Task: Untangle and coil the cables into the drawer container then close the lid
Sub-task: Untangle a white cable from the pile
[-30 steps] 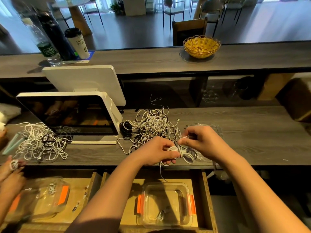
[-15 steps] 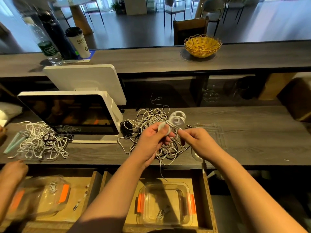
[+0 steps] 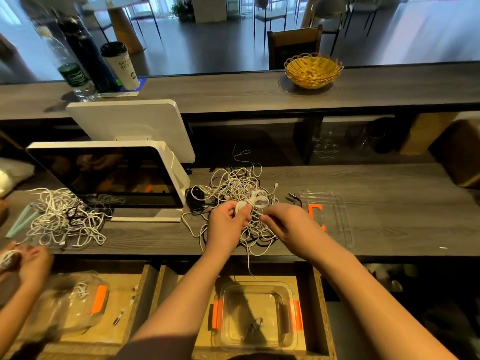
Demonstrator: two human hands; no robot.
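Note:
A tangled heap of white and black cables [image 3: 235, 188] lies on the dark wooden counter. Just above its near side, my left hand [image 3: 227, 220] grips a small coiled white cable [image 3: 255, 200]. My right hand [image 3: 281, 222] pinches the loose end of that same cable right beside the coil. One strand hangs down over the counter edge toward the open drawer. In the drawer stands a clear container [image 3: 255, 317] with orange clips and a small cable piece inside. Its clear lid [image 3: 328, 216] with orange clips lies on the counter to the right of my hands.
A white point-of-sale screen [image 3: 109, 178] stands left of the heap. Further left lie a second cable tangle [image 3: 61, 219] and another person's hands [image 3: 24, 261] above a second container [image 3: 70, 302] in a neighbouring drawer. A yellow basket [image 3: 313, 70], bottles and a cup sit on the upper shelf.
My hands lifted the coil up off the counter edge, then brought it slightly lower over the heap. My right hand moved in close to the coil. The neighbour's hands shifted.

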